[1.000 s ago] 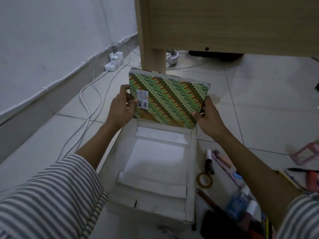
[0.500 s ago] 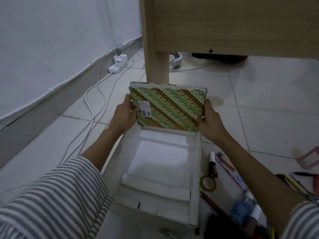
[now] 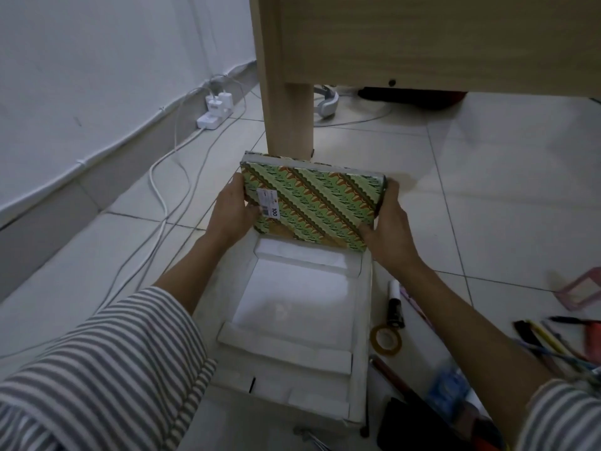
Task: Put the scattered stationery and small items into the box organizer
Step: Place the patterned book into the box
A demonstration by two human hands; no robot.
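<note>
both hands, left (image 3: 232, 213) and right (image 3: 388, 231), fingers clamped on book (image 3: 312, 203) edges over box (image 3: 360, 336); stiff, light, edge-held.

The white sticker (image 3: 268, 204) on the green patterned book (image 3: 313, 203) reads "100"; its smaller print is illegible.

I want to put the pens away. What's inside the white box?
Only its white floor and folded flaps show inside the box. The green book, held by the left hand and right hand, covers the far end, so that part is hidden.
</note>
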